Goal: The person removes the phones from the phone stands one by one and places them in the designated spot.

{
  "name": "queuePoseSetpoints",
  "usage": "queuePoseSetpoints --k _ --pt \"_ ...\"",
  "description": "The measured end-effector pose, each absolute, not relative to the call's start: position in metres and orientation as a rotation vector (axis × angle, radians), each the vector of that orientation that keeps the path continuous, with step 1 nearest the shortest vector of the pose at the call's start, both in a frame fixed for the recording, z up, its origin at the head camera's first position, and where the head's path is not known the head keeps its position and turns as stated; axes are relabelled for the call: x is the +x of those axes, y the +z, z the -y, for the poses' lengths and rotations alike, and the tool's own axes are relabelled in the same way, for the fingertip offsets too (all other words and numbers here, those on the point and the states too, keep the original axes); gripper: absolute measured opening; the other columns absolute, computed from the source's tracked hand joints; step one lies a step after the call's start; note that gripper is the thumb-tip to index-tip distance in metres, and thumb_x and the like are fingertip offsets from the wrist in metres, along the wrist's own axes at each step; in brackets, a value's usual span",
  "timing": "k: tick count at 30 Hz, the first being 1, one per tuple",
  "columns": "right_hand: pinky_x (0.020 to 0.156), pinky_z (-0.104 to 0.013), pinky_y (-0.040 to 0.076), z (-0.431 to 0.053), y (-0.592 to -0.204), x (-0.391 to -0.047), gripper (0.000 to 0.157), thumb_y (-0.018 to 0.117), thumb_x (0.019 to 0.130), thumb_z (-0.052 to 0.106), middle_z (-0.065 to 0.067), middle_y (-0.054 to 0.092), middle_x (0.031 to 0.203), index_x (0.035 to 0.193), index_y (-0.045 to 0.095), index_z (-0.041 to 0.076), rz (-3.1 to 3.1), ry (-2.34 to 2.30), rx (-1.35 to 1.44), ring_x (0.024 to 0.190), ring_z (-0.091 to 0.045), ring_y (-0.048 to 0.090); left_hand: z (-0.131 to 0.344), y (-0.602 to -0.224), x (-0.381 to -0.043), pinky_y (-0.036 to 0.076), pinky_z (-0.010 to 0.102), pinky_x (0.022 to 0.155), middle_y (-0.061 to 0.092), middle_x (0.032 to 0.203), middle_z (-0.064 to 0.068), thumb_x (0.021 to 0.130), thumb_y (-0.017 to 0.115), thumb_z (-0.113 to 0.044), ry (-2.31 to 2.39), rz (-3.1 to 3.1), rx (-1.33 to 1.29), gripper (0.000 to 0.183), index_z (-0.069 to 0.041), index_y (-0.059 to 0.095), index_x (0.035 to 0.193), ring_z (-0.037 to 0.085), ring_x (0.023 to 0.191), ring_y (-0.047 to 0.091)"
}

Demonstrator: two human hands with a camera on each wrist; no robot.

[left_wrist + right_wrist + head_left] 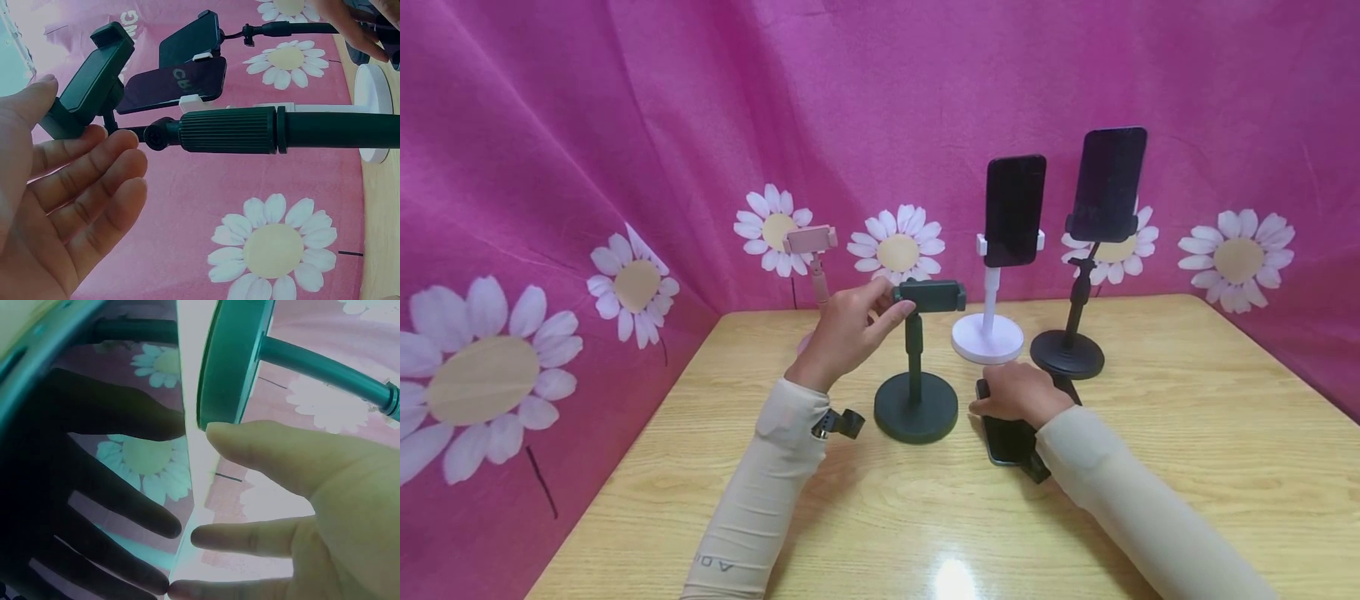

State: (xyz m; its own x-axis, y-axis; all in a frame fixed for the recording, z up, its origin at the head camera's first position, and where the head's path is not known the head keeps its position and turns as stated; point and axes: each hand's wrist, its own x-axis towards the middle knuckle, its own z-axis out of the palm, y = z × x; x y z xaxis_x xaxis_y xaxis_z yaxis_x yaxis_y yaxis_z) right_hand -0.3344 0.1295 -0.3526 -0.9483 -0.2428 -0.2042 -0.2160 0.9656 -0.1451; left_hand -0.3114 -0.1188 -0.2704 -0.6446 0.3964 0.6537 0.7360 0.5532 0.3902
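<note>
A dark green phone stand (916, 408) stands upright in the middle of the table. My left hand (848, 332) pinches the left end of its clamp (936, 295) between thumb and index finger; the other fingers stay off it in the left wrist view. Nothing sits in that clamp. To the right, my right hand (1021, 390) is over a dark phone (1009, 442) lying flat on the table. In the right wrist view its fingers are spread and fairly straight, with tips right at the glossy screen (119, 444), which mirrors them. My sleeve and wrist hide part of the phone.
Behind, a white stand (988, 340) and a black stand (1067, 353) each carry an upright phone. A pink stand (810, 240) at the back left has a bare clamp and is partly hidden by my left hand. A flowered pink cloth (970, 75) surrounds the wooden table (865, 533).
</note>
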Motion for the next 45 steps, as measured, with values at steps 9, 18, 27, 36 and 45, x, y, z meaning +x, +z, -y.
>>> queuePoseSetpoints --k 9,18,27,36,45 --pt "0.068 -0.043 0.05 -0.13 -0.35 -0.333 0.047 0.073 0.083 0.043 -0.009 0.06 0.089 0.108 0.06 0.006 -2.856 -0.157 -0.357 0.077 -0.026 0.056 0.12 -0.272 -0.313 0.05 0.028 0.063 0.065 0.082 -0.007 0.09 0.068 -0.039 -0.838 2.491 -0.891 0.027 -0.016 0.061 0.102 0.008 0.077 0.06" --pt "0.072 -0.045 0.05 -0.132 -0.352 -0.335 0.048 0.073 0.082 0.043 -0.009 0.061 0.092 0.111 0.061 0.007 -2.837 -0.143 -0.379 0.08 -0.026 0.056 0.111 -0.288 -0.324 0.053 0.029 0.069 0.067 0.095 0.0 0.08 0.078 -0.036 -0.805 2.716 -0.667 0.046 -0.018 0.06 0.119 0.012 0.083 0.063" --pt "0.068 -0.043 0.048 -0.133 -0.35 -0.335 0.043 0.072 0.083 0.043 -0.007 0.06 0.087 0.105 0.062 0.008 -2.835 -0.123 -0.41 0.078 -0.025 0.056 0.095 -0.304 -0.329 0.052 0.027 0.067 0.068 0.081 -0.005 0.081 0.079 -0.027 -0.843 2.642 -0.639 0.029 -0.018 0.068 0.106 0.009 0.073 0.062" --pt "0.07 -0.044 0.049 -0.132 -0.347 -0.333 0.044 0.072 0.083 0.044 -0.008 0.061 0.088 0.106 0.062 0.008 -2.832 -0.128 -0.419 0.078 -0.026 0.057 0.093 -0.307 -0.334 0.052 0.026 0.065 0.068 0.081 -0.003 0.083 0.078 -0.024 -0.825 2.611 -0.609 0.02 -0.014 0.07 0.098 0.011 0.07 0.061" --pt "0.067 -0.042 0.048 -0.13 -0.346 -0.329 0.043 0.072 0.083 0.045 -0.007 0.06 0.083 0.101 0.063 0.007 -2.842 -0.118 -0.415 0.075 -0.026 0.056 0.096 -0.307 -0.351 0.053 0.028 0.066 0.068 0.078 -0.002 0.083 0.077 -0.022 -0.883 2.604 -0.579 0.018 -0.012 0.07 0.097 0.013 0.069 0.062"
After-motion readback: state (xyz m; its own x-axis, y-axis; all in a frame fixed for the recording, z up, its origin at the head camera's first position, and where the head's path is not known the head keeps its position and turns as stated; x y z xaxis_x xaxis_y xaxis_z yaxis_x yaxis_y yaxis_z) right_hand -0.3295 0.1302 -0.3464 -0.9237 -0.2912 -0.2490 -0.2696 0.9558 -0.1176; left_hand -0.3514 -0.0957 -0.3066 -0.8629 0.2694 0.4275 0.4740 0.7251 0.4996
